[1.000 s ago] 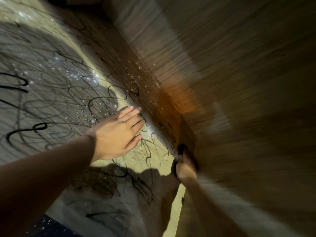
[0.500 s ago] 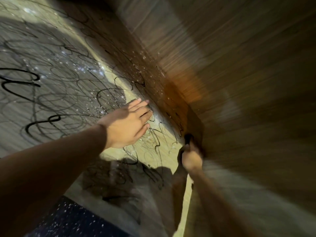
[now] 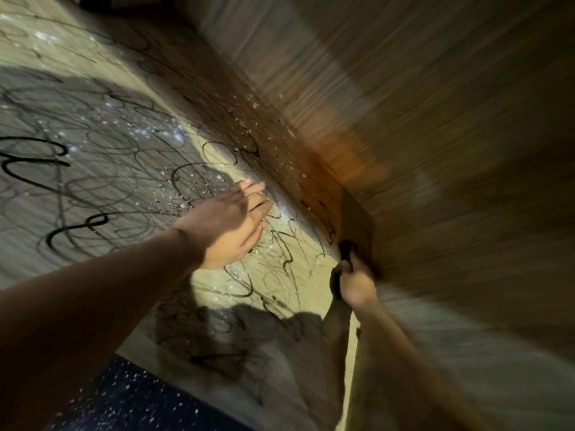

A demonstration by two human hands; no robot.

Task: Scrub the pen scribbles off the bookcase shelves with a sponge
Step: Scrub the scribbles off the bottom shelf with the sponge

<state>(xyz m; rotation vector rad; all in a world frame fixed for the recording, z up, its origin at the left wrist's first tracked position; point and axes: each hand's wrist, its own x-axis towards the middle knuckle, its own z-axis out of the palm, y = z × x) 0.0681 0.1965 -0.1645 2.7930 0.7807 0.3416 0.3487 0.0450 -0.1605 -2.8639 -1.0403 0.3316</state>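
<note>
The pale wooden shelf (image 3: 102, 231) is covered in looping black pen scribbles (image 3: 34, 157) and dotted with white droplets or foam. My left hand (image 3: 230, 225) rests on it, fingers straight and together, holding nothing. My right hand (image 3: 357, 283) grips a dark sponge (image 3: 344, 247) and presses it into the corner where the shelf meets the brown side panel (image 3: 435, 150). Most of the sponge is hidden by my fingers and by shadow.
The brown back panel (image 3: 280, 144) carries scribbles and white specks too. A dark blue speckled floor (image 3: 124, 399) shows below the shelf's front edge. My arms' shadows fall across the near part of the shelf.
The view has swung a little, so the shelf sits further right in frame. My right hand with the sponge has edged deeper along the corner. My left hand stays flat on the shelf.
</note>
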